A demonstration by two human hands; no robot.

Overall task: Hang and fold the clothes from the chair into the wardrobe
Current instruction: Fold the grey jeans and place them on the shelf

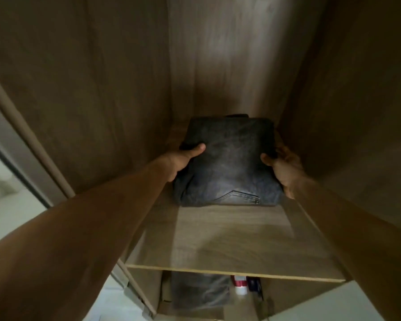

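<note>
Here, both hands are on a folded pair of dark grey, faded denim jeans that lies on the light wooden wardrobe shelf. The left hand grips the bundle's left edge, with its thumb flat on top and its fingers tucked out of sight under the fabric. The right hand holds the opposite edge, thumb on top and fingers curled around the side, close to the brown wooden side wall.

Between the two hands the jeans sit flat, with a stitched back pocket showing on the edge nearest the wrists. Beyond the fingertips the bundle reaches almost to the brown back panel.

Below the forearms, in the compartment under the shelf, lies another folded grey garment. Just beside it, on the right hand's side, stands a white bottle with a red band, next to a small dark object too dim to identify.
</note>
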